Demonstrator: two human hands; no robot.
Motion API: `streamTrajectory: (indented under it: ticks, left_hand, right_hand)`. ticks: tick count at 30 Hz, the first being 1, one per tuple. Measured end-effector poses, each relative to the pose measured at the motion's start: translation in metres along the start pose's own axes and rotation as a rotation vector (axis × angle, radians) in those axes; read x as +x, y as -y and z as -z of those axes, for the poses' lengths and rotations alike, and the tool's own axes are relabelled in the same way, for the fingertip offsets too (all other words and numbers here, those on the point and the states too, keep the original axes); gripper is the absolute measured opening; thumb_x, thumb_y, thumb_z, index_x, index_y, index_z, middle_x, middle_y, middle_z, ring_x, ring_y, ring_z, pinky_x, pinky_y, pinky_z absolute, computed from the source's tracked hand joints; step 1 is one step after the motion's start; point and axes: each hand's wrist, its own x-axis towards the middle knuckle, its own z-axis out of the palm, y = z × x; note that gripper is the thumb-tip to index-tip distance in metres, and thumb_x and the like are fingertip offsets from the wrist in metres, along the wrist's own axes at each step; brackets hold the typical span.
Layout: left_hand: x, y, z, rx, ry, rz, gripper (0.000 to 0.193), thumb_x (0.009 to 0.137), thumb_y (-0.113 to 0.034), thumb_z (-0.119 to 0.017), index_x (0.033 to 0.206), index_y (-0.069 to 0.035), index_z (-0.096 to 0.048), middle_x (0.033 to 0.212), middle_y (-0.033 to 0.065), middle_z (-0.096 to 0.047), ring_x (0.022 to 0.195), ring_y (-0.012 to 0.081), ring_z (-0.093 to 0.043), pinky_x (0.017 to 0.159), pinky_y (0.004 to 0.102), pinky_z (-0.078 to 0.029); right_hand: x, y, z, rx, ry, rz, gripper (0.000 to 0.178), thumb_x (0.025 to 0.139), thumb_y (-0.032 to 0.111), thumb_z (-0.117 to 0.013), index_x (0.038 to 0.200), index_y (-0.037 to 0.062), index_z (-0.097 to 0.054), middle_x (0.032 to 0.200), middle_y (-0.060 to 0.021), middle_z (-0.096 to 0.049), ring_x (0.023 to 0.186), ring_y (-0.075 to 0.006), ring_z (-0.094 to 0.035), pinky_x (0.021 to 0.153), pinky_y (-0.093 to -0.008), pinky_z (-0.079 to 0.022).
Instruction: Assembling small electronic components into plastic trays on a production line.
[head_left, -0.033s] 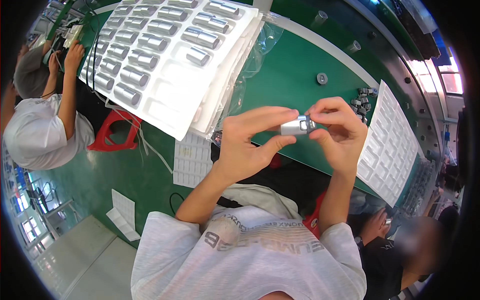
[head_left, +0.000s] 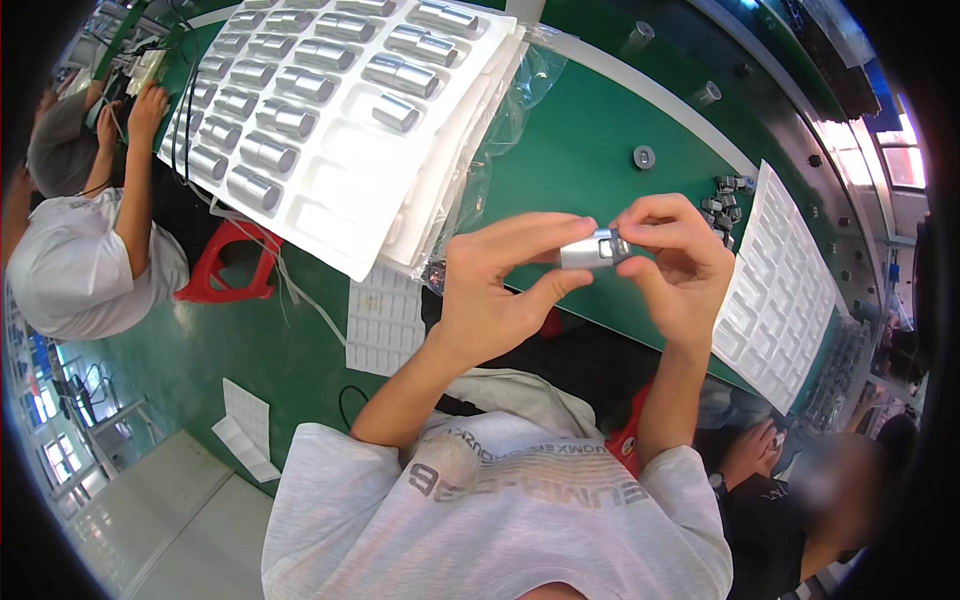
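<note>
A green bench [head_left: 560, 125] runs across the upper part of the view, with a pale strip along its far edge. Above its near side is a silver cylinder [head_left: 579, 253], held level by 2 hands: the left hand [head_left: 490, 285] pinches its plain body between thumb and fingers, and the right hand [head_left: 682, 275] pinches its darker end the same way. On the bench beyond them lie 1 small round part [head_left: 644, 158] and, farther right, a heap of small metal parts [head_left: 725, 207] beside a white tray [head_left: 775, 300] with rows of pockets. To the left, a stack of white trays [head_left: 345, 225] carries rows of silver cylinders [head_left: 325, 54], with clear plastic film [head_left: 515, 115] at its side. Beneath, on the green floor [head_left: 190, 365], are a red stool [head_left: 228, 265] and a folded white sheet [head_left: 247, 430]. 1 co-worker in white [head_left: 85, 265] sits left; another in black [head_left: 755, 535] is at lower right.
</note>
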Motion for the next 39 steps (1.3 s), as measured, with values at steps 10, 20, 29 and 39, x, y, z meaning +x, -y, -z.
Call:
streamTrajectory:
  ticks: [10,20,29,39]
  left_hand:
    - [0.000,0.000,-0.007,-0.124,-0.085,0.074,0.039,0.080,0.010,-0.075,0.118,0.006,-0.067,0.117,0.0205,-0.067,0.104,0.0246,-0.068,0.087,0.0332,-0.060]
    - [0.000,0.004,-0.008,-0.307,-0.091,0.268,0.042,0.078,0.013,-0.076,0.118,0.006,-0.067,0.116,0.0205,-0.067,0.104,0.0256,-0.068,0.089,0.0344,-0.061]
    - [0.004,0.009,-0.013,-0.428,-0.184,0.289,0.042,0.078,0.014,-0.075,0.118,0.011,-0.063,0.114,0.0211,-0.066,0.106,0.0264,-0.068,0.089,0.0351,-0.061]
    - [0.003,0.015,-0.019,-0.490,-0.214,0.257,0.035,0.078,0.017,-0.071,0.110,0.007,-0.059,0.119,0.0238,-0.063,0.109,0.0271,-0.067,0.090,0.0362,-0.060]
  right_hand:
    - [0.000,-0.001,0.003,0.016,-0.006,-0.052,0.029,0.076,0.001,-0.082,0.103,-0.0021,-0.073,0.106,-0.0157,-0.066,0.095,-0.0221,-0.065,0.079,-0.0320,-0.056]
    - [-0.001,-0.005,-0.002,0.099,-0.067,-0.129,0.030,0.079,0.001,-0.080,0.106,-0.0056,-0.070,0.109,-0.0152,-0.065,0.100,-0.0220,-0.065,0.084,-0.0319,-0.059]
    - [-0.005,-0.018,-0.009,0.079,-0.095,-0.088,0.031,0.083,0.002,-0.078,0.110,-0.0069,-0.067,0.112,-0.0175,-0.064,0.105,-0.0261,-0.063,0.091,-0.0359,-0.055]
    - [-0.013,-0.020,-0.020,0.190,-0.248,-0.172,0.015,0.087,-0.005,-0.071,0.101,-0.0065,-0.067,0.121,-0.0262,-0.064,0.107,-0.0295,-0.067,0.096,-0.0387,-0.053]
